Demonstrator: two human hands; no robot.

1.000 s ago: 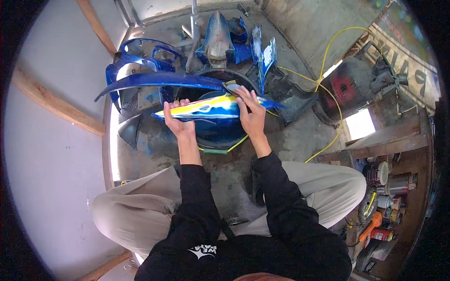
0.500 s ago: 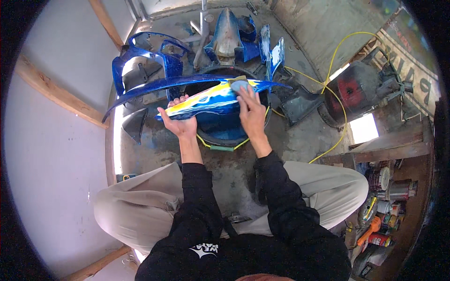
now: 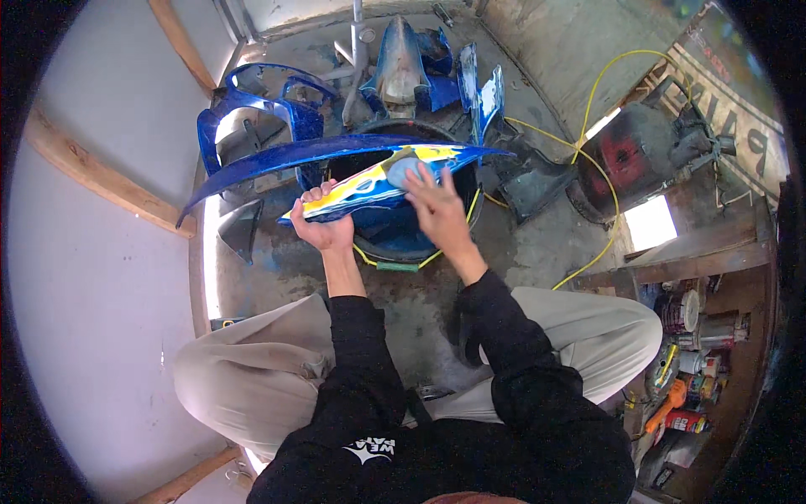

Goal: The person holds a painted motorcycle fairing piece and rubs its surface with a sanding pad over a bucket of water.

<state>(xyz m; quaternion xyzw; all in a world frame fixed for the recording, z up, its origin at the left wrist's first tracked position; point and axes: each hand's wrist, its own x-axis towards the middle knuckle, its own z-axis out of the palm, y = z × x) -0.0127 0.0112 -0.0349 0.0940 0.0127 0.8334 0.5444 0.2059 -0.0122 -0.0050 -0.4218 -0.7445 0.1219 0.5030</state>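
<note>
My left hand (image 3: 326, 220) grips the near left end of a painted panel (image 3: 357, 198), yellow, white and blue, with its fingers curled over the edge. My right hand (image 3: 438, 204) is on a grey-blue pad (image 3: 401, 171) with a tan backing, pressed on the panel's face, its fingers spread over it. A long curved blue fairing piece (image 3: 243, 172) lies just beyond the panel. Under both is a round black tub (image 3: 395, 248) with a yellow cord handle and a green grip.
Blue body pieces (image 3: 260, 113) stand behind the tub. A dark red-marked compressor tank (image 3: 617, 160) with a yellow hose (image 3: 613, 235) lies at the right. A wooden shelf (image 3: 739, 286) holds several cans and an orange tool. White walls with wooden battens (image 3: 109, 176) border the left.
My right hand and the pad have slid leftward along the panel, from near its right end toward the middle. My left hand keeps its grip.
</note>
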